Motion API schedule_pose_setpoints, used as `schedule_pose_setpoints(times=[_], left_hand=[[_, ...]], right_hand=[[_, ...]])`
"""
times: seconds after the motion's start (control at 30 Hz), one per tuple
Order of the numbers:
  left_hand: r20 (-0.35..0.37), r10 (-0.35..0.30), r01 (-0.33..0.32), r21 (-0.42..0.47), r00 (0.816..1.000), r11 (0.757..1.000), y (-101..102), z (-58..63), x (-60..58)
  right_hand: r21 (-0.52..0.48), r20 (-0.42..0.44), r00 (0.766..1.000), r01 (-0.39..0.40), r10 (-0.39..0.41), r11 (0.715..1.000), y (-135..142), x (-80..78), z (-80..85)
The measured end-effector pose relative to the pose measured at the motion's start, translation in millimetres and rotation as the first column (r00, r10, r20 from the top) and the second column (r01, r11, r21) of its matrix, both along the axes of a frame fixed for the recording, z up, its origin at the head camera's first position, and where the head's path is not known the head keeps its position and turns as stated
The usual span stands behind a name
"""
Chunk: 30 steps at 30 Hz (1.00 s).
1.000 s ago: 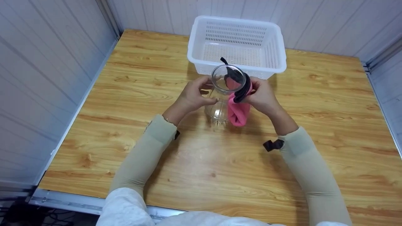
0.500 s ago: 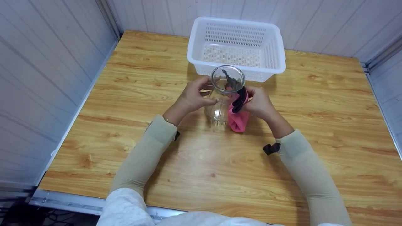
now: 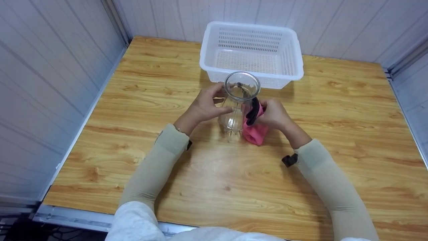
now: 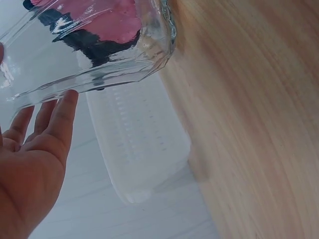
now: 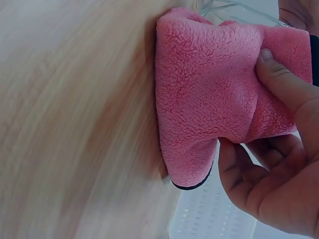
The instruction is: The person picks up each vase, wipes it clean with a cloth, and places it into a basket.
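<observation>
A clear glass vase [image 3: 231, 121] with a round open mouth stands upright near the middle of the table. My left hand [image 3: 206, 104] holds it from the left, thumb on the near side and fingers round the far side; in the left wrist view the fingertips [image 4: 70, 99] lie against the glass. Against the vase's right side, my right hand [image 3: 276, 114] grips a folded pink plush cloth [image 5: 209, 84] with black trim. Its thumb presses on the pink pile, and the cloth's lower end hangs down to the tabletop. Part of the cloth shows through the glass.
Behind the vase, a white plastic basket [image 3: 297, 47] with slotted sides stands near the back wall [image 3: 180, 20]. The wooden table [image 3: 214, 187] ends at a metal edge close to the person's body. Panel walls rise at the left and right.
My right hand has moved the cloth down along the vase's side. Its black tip, earlier above the rim, now shows behind the glass. The left hand keeps its place on the vase.
</observation>
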State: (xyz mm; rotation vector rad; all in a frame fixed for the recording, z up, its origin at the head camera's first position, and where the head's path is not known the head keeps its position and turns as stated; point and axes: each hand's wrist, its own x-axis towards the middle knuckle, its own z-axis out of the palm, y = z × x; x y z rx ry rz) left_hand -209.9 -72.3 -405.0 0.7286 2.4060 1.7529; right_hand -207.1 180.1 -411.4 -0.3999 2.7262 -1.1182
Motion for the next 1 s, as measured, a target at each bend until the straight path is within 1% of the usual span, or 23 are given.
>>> schedule_pose_setpoints(times=[0.17,0.3,0.47,0.57,0.7,0.77,0.87,0.93,1.0], left_hand=[[0.032,0.015,-0.015,0.005,0.999,1.000,-1,-3.1,-0.5],[0.048,0.009,-0.010,0.021,0.999,1.000,0,-2.0,-0.1],[0.023,-0.013,0.013,0.012,1.000,1.000,0,-0.7,0.5],[0.008,-0.017,0.017,-0.012,1.000,1.000,0,-1.2,-0.1],[0.025,-0.012,0.013,-0.028,1.000,1.000,2,-1.6,-1.3],[0.037,-0.009,0.010,-0.029,0.999,1.000,2,-1.3,-1.7],[0.056,-0.008,0.009,-0.028,0.998,1.000,3,-0.6,-2.0],[0.062,-0.009,0.010,-0.020,0.998,1.000,3,-0.6,-2.6],[0.073,-0.010,0.010,-0.011,0.997,1.000,3,-0.7,-3.2]], right_hand=[[-0.046,0.015,0.999,-0.036,0.037,0.998,0,0.1,-2.0],[-0.070,0.021,0.998,-0.053,0.055,0.996,0,-0.9,-0.7],[-0.091,0.016,0.999,-0.051,0.052,0.995,-1,-0.6,5.2],[-0.113,-0.015,0.999,-0.050,0.049,0.992,-2,-0.2,10.1],[-0.213,-0.067,0.997,-0.055,0.041,0.976,-4,-0.2,16.7],[-0.286,-0.081,0.996,-0.051,0.029,0.957,-5,-0.6,19.3],[-0.443,-0.075,0.997,-0.040,0.007,0.896,-6,-2.7,22.6],[-0.518,-0.069,0.998,-0.040,0.005,0.854,-6,-4.0,24.5],[-0.563,-0.057,0.998,-0.038,0.007,0.825,-6,-4.9,26.4]])
